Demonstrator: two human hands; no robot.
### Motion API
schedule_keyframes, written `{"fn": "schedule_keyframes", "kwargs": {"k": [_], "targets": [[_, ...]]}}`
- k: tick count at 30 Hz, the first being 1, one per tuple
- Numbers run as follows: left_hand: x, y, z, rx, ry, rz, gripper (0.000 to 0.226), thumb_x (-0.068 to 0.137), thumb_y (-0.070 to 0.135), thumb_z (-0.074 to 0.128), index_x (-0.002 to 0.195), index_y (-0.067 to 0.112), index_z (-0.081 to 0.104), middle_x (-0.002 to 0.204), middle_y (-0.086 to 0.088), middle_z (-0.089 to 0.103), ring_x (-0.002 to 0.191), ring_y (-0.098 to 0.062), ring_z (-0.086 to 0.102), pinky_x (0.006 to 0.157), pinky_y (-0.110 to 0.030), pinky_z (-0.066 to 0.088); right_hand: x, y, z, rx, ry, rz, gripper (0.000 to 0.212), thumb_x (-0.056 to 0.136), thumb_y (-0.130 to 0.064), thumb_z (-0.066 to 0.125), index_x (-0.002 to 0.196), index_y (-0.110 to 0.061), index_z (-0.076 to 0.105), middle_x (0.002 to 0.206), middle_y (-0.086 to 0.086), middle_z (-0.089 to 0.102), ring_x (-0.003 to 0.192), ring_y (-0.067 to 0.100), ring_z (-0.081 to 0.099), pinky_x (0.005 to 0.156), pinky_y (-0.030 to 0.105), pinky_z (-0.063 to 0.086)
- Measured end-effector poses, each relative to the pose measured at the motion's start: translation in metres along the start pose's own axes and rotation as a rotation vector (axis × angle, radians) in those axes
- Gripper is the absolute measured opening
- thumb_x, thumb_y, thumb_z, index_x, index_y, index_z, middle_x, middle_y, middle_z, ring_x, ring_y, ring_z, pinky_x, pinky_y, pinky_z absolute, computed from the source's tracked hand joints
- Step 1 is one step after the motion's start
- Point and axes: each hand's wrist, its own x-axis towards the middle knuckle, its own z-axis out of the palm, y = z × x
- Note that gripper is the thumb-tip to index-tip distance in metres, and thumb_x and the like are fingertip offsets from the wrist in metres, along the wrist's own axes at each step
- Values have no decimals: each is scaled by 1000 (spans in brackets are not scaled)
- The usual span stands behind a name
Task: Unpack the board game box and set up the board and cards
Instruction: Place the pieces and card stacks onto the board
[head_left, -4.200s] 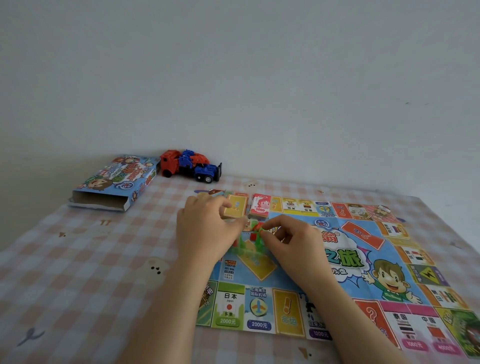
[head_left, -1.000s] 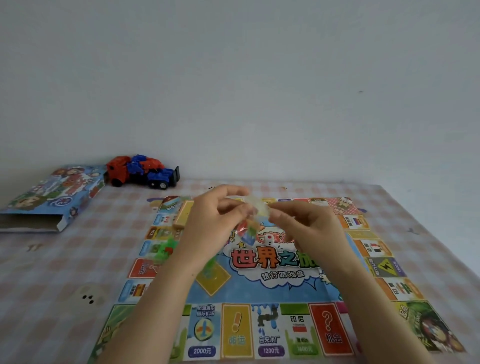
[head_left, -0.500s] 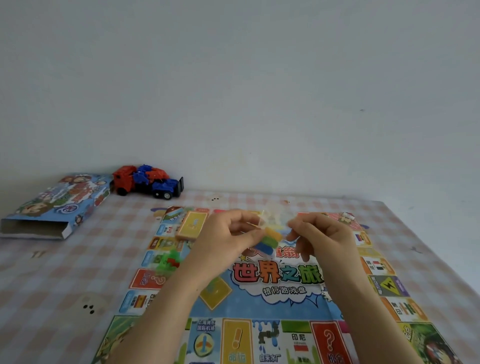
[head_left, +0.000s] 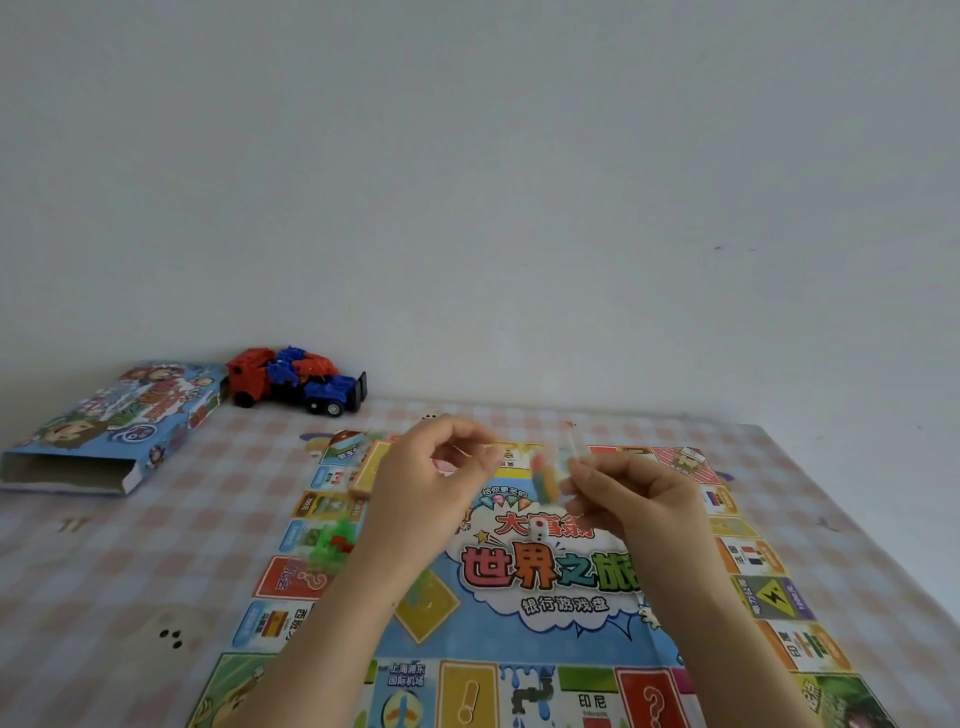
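Head view. We record the game board lying unfolded and flat on the checked tablecloth, with its printed centre title facing us. Both hands are raised above the far half of the board. The left hand has thumb and forefinger pressed together on one edge of a small clear plastic bag; the right hand pinches the opposite edge between its fingertips. The bag hangs between the two hands and holds small coloured pieces, too blurred for us to identify. Below it, a white die sits on the board's centre. A cluster of green and red plastic pieces rests on the board's left strip, and a yellow card stack lies near the far left corner, partly hidden by the left hand. The open game box lies far left on the cloth, just beside a red and blue toy truck against the wall.
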Motion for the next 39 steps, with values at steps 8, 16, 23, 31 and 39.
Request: {"fn": "schedule_keyframes", "kwargs": {"k": [8, 16, 23, 31, 39], "targets": [[-6, 15, 6, -197, -250, -8, 28, 73, 46, 69, 87, 21, 71, 82, 9, 72, 76, -6, 67, 62, -22, 50, -4, -3, 12, -60, -62, -113, 13, 74, -5, 73, 86, -9, 75, 77, 11, 74, 70, 22, 70, 63, 24, 57], [-4, 13, 7, -253, -222, -54, 11, 86, 19, 67, 95, 15, 73, 85, 6, 75, 81, -6, 69, 65, -18, 54, -7, 2, 21, -208, -55, -228, 29, 78, 0, 72, 89, -26, 76, 82, -6, 75, 81, 14, 70, 71, 22, 57], [-1, 11, 7, -258, -242, -95, 17, 84, 12, 68, 100, 13, 73, 87, 4, 75, 81, -8, 71, 65, -19, 55, -6, 0, 20, -184, -43, -234, 29, 77, -1, 73, 88, -27, 75, 82, -7, 76, 80, 11, 71, 67, 19, 55], [-1, 11, 7, -250, -235, -93, 17, 86, 12, 66, 102, 13, 73, 86, 5, 75, 79, -5, 71, 64, -15, 53, -5, 1, 19, -195, -52, -251, 32, 76, -1, 74, 86, -31, 74, 81, -10, 75, 79, 8, 70, 65, 17, 54], [-2, 12, 6, -255, -228, -96, 16, 85, 13, 67, 100, 16, 73, 86, 6, 75, 78, -6, 71, 65, -17, 54, -5, 3, 19, -210, -57, -278, 33, 76, -1, 73, 86, -33, 73, 82, -11, 75, 80, 8, 70, 67, 17, 55]]}}
